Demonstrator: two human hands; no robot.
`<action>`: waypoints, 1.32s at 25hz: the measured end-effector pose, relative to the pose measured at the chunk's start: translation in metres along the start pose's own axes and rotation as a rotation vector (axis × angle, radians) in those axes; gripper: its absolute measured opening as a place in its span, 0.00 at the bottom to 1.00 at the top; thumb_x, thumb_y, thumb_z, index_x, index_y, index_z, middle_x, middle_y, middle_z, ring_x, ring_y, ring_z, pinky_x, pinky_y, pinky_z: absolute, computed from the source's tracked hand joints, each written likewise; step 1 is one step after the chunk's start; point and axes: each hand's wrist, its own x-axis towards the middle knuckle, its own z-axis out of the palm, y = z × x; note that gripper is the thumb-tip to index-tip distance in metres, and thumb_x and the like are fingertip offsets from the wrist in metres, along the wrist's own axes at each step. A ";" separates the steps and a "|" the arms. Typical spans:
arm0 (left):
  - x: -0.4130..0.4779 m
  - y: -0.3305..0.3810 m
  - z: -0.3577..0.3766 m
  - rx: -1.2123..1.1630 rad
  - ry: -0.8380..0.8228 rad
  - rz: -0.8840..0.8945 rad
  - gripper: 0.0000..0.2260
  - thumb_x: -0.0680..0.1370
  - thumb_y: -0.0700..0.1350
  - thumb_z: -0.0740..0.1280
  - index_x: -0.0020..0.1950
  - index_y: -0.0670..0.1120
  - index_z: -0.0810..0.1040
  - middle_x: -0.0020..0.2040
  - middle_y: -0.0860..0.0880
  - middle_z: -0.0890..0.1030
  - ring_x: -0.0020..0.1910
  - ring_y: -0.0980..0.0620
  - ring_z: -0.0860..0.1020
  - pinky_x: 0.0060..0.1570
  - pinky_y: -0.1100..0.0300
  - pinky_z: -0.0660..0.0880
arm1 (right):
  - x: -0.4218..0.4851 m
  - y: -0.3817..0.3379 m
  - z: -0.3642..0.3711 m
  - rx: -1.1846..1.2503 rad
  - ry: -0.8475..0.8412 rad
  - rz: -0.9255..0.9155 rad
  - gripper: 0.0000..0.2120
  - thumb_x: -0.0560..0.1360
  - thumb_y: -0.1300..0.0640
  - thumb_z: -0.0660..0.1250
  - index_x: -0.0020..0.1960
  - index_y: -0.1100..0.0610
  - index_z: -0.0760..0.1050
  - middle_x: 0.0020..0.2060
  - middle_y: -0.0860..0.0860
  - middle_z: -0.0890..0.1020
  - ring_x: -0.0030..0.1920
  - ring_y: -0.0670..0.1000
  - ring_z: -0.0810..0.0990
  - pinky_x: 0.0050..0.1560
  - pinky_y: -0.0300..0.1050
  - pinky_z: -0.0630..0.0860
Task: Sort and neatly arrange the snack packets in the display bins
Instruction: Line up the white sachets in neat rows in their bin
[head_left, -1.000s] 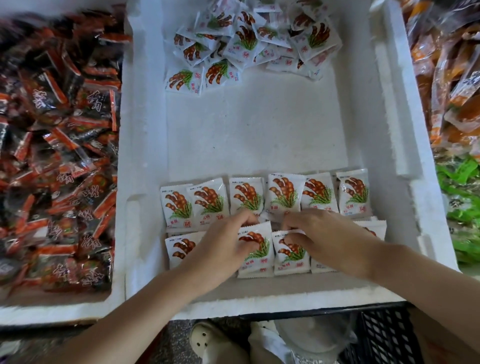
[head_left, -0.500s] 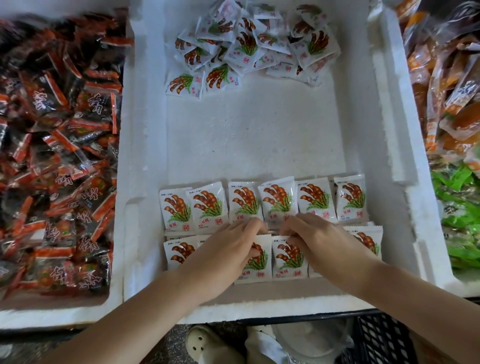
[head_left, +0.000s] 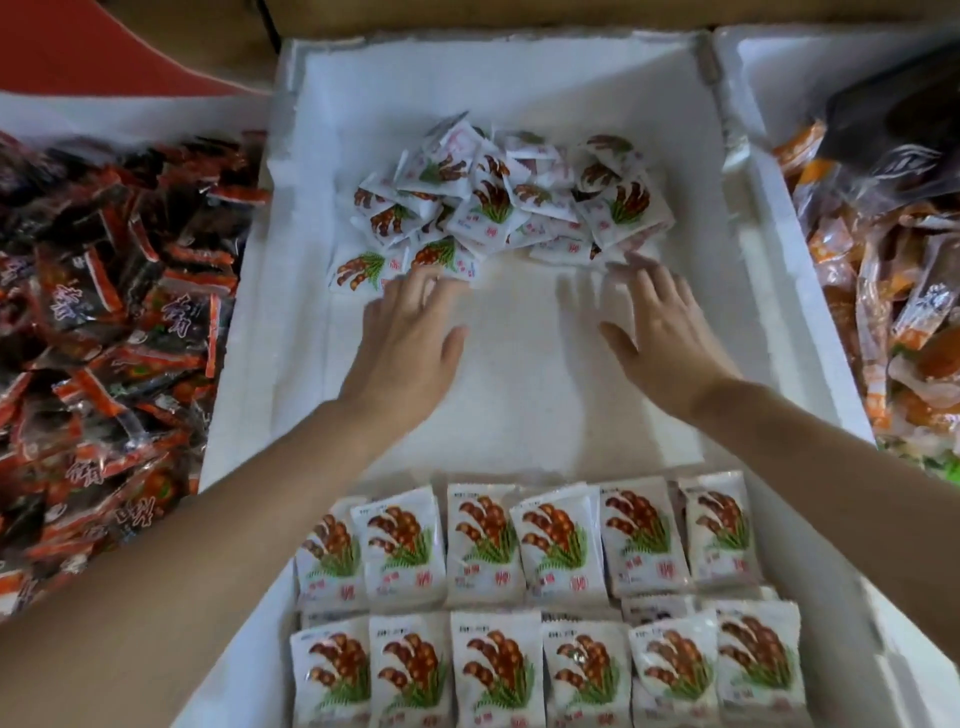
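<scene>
now my left hand (head_left: 410, 343) and right hand (head_left: 662, 343), spread and empty, reach toward the loose heap of white printed snack packets (head_left: 498, 202), perhaps touching, to gather more.

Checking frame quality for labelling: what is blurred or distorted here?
Head view: the right hand is motion-blurred, its fingers ghosted; the left hand is slightly soft; the neat rows of white printed snack packets read sharp; the wide lens bows the walls of the white foam bin.

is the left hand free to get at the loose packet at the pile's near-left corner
Probably yes: the left hand is open, empty and right beside the loose packet, with nothing between them.
</scene>
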 end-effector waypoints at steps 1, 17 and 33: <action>0.018 -0.006 0.005 0.075 -0.003 -0.062 0.20 0.79 0.45 0.64 0.70 0.44 0.68 0.71 0.42 0.65 0.71 0.41 0.62 0.67 0.43 0.60 | 0.020 0.004 0.003 -0.047 -0.012 0.043 0.29 0.78 0.55 0.61 0.75 0.57 0.54 0.74 0.57 0.56 0.74 0.61 0.53 0.73 0.54 0.52; 0.021 -0.006 0.030 0.130 -0.268 -0.128 0.28 0.76 0.64 0.58 0.74 0.60 0.56 0.78 0.53 0.47 0.74 0.42 0.53 0.71 0.38 0.52 | 0.019 0.002 0.022 -0.071 -0.238 -0.116 0.41 0.68 0.38 0.66 0.74 0.43 0.51 0.73 0.50 0.55 0.70 0.62 0.55 0.72 0.55 0.54; 0.133 -0.025 0.010 0.059 0.053 -0.082 0.30 0.78 0.59 0.61 0.77 0.54 0.54 0.78 0.49 0.52 0.76 0.46 0.50 0.73 0.42 0.53 | 0.128 0.022 -0.001 0.093 0.039 0.204 0.34 0.75 0.38 0.59 0.76 0.48 0.51 0.76 0.49 0.51 0.75 0.58 0.47 0.73 0.59 0.51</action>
